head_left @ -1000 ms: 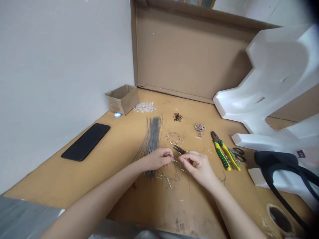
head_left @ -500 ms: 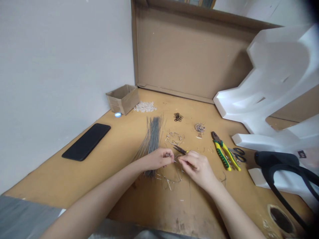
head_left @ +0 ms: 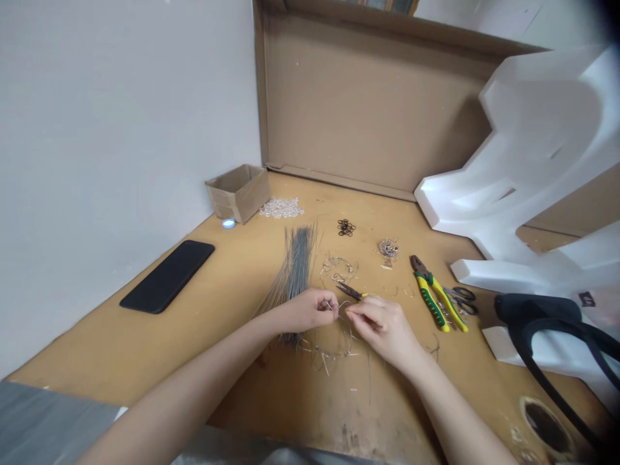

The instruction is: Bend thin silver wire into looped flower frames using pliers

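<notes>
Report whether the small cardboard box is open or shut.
Open: no flap covers the small cardboard box, and its inner walls show.

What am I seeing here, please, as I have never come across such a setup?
There is no machine: these are a person's bare hands, and every picture comes from one camera worn on the head, looking forward and down. The left hand and right hand seem to pinch a thin bent wire between their fingertips. On the table lies a bundle of grey wires, partly hidden by the left hand. Around it are green-and-yellow pliers, small black rings, an open cardboard box and a flat black phone-like slab.
</notes>
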Tool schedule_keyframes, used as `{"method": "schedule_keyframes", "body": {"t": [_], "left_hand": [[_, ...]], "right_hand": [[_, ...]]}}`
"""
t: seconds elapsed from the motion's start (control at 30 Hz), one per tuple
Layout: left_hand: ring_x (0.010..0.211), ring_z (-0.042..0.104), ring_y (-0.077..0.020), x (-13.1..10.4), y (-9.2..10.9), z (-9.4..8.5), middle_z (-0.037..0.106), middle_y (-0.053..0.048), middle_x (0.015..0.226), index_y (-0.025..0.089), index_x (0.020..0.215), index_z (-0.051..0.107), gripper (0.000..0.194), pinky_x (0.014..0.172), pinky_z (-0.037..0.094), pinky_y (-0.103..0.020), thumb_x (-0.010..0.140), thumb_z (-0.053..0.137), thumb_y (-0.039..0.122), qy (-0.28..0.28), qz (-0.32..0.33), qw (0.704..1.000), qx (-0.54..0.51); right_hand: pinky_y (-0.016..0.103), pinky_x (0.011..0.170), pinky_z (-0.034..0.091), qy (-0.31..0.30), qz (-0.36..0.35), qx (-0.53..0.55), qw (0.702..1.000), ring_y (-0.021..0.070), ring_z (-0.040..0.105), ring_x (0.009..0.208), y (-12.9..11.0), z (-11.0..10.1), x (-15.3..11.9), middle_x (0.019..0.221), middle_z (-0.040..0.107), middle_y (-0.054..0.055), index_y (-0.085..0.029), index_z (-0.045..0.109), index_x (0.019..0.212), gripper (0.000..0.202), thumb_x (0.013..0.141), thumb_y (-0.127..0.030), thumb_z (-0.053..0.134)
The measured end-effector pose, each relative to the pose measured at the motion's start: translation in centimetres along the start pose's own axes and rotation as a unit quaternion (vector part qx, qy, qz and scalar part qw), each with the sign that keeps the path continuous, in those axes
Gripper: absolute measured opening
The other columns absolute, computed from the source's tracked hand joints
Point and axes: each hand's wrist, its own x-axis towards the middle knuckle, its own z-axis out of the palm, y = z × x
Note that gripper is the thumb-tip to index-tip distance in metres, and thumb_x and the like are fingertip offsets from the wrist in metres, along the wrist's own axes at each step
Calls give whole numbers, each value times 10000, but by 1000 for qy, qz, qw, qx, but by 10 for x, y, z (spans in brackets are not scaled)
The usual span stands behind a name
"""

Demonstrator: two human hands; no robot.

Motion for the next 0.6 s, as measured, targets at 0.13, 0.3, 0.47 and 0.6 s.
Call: {"method": "schedule_keyframes", "body": {"t": [0.13,0.3,0.47,0.6], "left_hand": [[579,402,-76,0,0,0,483,42,641,143,763,527,80,560,321,-188,720,482,193,2,-1,1000,3],[578,400,-75,0,3,0,466,47,631,142,748,516,73,563,320,-188,722,486,204,-1,-4,1000,-4],[588,408,-78,-1,5,0,479,43,644,144,746,508,60,575,323,-194,719,477,188,-6,-4,1000,-14],[596,418,-81,-1,9,0,489,40,654,142,737,504,54,588,330,-198,716,479,185,-6,-8,1000,-22]], "right_hand": [[219,530,361,-4,13,14,1000,109,495,536,-1,1,0,593,567,12,-181,656,747,182,827,-189,492],[206,523,384,5,62,81,995,103,502,523,-3,0,1,580,584,3,-180,652,706,174,815,-193,516],[205,497,377,19,69,71,995,106,488,502,-4,0,1,565,580,8,-181,656,693,184,814,-203,518],[209,512,365,13,30,26,999,113,493,530,-2,1,0,573,561,13,-186,662,731,199,828,-202,488]]}}
